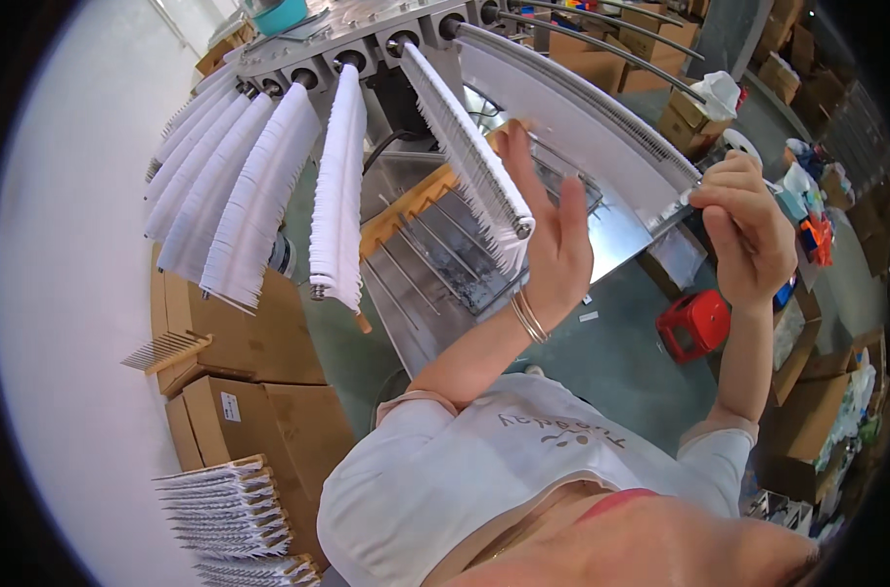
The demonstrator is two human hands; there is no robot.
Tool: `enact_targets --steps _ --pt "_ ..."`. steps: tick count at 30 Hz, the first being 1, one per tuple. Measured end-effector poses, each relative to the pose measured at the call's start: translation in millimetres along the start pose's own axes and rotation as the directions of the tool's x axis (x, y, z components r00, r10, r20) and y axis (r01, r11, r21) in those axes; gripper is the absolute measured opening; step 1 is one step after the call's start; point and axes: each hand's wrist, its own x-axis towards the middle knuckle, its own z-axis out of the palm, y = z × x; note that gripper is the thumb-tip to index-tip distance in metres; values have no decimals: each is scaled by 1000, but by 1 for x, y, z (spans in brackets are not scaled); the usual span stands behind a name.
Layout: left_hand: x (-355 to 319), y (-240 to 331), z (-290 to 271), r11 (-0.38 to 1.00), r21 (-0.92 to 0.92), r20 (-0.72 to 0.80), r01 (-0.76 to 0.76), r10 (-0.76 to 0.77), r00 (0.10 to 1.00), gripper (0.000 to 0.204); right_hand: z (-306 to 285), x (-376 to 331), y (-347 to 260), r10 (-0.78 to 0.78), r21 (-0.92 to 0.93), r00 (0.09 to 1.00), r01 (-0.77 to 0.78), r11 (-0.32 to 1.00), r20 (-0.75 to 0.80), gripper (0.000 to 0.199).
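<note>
A metal carousel hub (367,39) holds several rods fanned out, each packed with thin white pieces. My left hand (553,230) is raised flat with its fingers apart, the palm against the lower end of one packed rod (469,161). Two thin bangles ring that wrist. My right hand (748,235) is closed around the outer tip of another long rod (582,108) of white pieces, which stretches from the hub toward the right. More filled rods (259,186) hang to the left of my hands.
Below the hub lies a metal tray (445,254) with bare rods and a wooden bar. Cardboard boxes (259,391) stand at lower left with wooden racks of white-piece rods (230,499). A red stool (694,323) sits on the green floor; more boxes line the right.
</note>
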Motion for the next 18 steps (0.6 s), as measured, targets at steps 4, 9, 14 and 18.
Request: enact_targets --steps 4,9,14,18 --pt "-13 -2 6 986 33 15 -161 160 987 57 6 -8 8 -5 209 1000 7 978 -13 26" --pt "-11 10 1 936 28 -82 -350 351 933 40 1 -24 -2 117 362 991 -84 928 -69 32" --pt "7 17 10 874 173 -32 -455 467 884 29 -45 -69 -37 189 378 971 -121 918 -149 50" --pt "21 13 10 792 341 -72 -506 559 826 28 -69 -108 -64 276 365 911 -155 918 -307 52"
